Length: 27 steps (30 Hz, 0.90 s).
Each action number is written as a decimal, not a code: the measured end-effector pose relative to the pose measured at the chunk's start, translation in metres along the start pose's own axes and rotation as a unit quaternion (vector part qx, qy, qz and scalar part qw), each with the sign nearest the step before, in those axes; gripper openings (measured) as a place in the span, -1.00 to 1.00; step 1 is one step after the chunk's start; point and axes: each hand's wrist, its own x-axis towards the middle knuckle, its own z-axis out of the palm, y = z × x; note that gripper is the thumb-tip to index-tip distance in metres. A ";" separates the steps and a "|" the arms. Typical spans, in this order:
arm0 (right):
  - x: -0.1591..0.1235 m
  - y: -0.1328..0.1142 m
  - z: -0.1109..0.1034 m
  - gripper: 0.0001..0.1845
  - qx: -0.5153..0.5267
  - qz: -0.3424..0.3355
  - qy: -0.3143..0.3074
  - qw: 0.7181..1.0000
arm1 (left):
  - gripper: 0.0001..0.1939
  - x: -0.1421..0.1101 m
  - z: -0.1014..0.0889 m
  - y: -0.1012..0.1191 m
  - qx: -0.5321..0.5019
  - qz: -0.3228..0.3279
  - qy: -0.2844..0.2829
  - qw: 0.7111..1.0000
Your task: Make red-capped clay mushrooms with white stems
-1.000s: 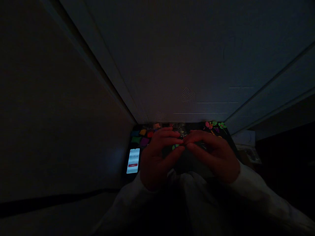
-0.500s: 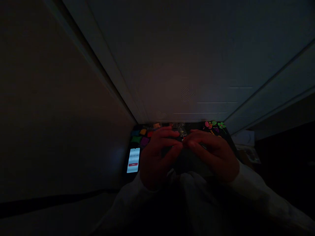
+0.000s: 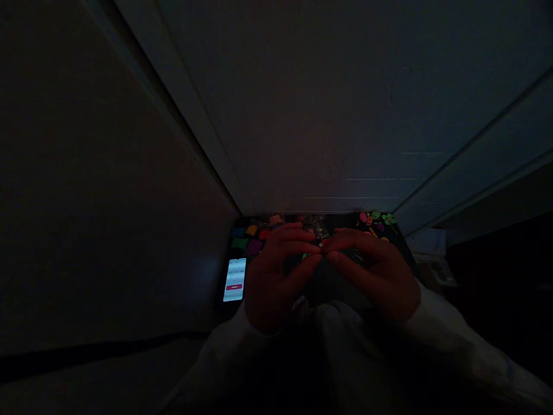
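One left hand [image 3: 270,282] and one right hand [image 3: 382,276], fingertips together over a dark tabletop [image 3: 341,221].

Left hand: fingers bent, thumb and forefinger drawn close at the tips. A green piece [image 3: 305,255] shows between them (only a sliver is visible); whether it is grasped cannot be told. Right hand: thumb and forefinger extended toward the left fingertips. Whether it grips anything cannot be told in this light.

Left side of the tabletop: a phone [image 3: 234,279], screen lit, beside the left hand. Beyond it lie a green packet [image 3: 239,243], a purple packet [image 3: 254,247] and a yellow packet [image 3: 251,230]. Clear wrappers [image 3: 319,229] lie beyond the fingertips. Far right corner: a green flower [image 3: 389,219] near a pink piece [image 3: 363,217]. A pale panel [image 3: 280,115] stands upright behind the tabletop.
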 end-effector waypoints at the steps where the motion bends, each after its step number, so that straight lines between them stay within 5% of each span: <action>1: 0.000 0.000 0.000 -0.92 0.000 -0.003 -0.002 1.000 | -0.81 0.000 0.000 0.000 0.001 -0.002 0.001 1.000; 12: 0.001 -0.001 -0.001 -0.90 0.008 -0.012 -0.016 1.000 | -0.68 -0.001 -0.001 0.000 -0.012 -0.006 -0.015 1.000; 27: -0.002 0.002 -0.005 -0.86 0.006 0.005 -0.007 1.000 | -0.86 0.000 -0.001 0.004 0.007 -0.017 0.008 1.000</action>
